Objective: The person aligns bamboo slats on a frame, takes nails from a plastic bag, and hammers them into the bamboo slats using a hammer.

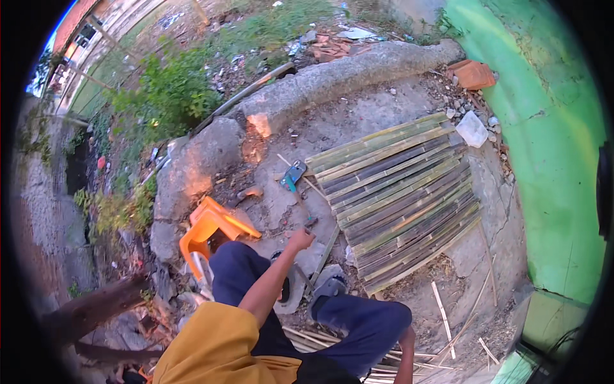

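My left hand (300,240) reaches forward past my left knee, its fingers closed at the dark head of what looks like a hammer (311,223). The tool's handle points away from me and ends in a teal grip (291,184). By that grip lies a dark phone (295,171). My right hand (407,339) hangs beside my right knee, partly covered by the leg, with its fingers hidden. A panel of split bamboo slats (400,201), laid side by side, rests on the ground ahead to the right.
An orange plastic chair (214,224) lies tipped at the left. Loose bamboo strips (442,317) are scattered at the near right and under my legs. A low concrete kerb (339,80) curves behind. At the right stands a green wall (550,160), with a whitish block (472,129) near it.
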Demonstrator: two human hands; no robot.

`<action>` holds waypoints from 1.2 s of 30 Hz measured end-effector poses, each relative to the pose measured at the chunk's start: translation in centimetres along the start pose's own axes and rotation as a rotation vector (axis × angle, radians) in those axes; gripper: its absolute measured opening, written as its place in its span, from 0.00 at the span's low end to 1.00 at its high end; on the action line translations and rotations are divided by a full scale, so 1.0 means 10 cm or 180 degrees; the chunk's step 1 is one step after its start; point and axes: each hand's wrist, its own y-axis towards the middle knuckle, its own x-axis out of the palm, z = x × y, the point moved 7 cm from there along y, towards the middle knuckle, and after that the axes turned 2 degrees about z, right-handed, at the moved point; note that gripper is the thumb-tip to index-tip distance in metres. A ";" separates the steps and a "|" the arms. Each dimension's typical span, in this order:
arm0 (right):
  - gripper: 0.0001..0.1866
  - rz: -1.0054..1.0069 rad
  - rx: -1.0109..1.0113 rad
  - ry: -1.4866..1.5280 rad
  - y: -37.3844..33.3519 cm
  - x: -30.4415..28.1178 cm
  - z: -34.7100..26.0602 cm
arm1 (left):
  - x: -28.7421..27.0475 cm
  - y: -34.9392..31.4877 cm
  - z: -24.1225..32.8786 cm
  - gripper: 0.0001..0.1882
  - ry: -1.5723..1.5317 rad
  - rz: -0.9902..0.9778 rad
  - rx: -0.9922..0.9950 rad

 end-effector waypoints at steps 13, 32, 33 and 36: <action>0.32 0.1272 0.0999 0.1259 1.54 1.49 1.61 | 1.13 1.99 0.18 0.55 -0.2489 0.1416 0.0061; 0.24 0.1426 0.1435 0.3753 2.01 2.22 1.28 | 1.13 2.59 -0.14 0.28 -0.3365 -0.0395 -0.0219; 0.23 0.1619 0.1542 0.3742 1.94 2.13 1.52 | 1.36 2.55 -0.05 0.30 -0.3435 -0.0426 -0.0244; 0.23 0.1446 0.1517 0.3695 1.87 2.01 1.77 | 1.54 2.57 0.07 0.36 -0.3425 -0.0581 -0.0186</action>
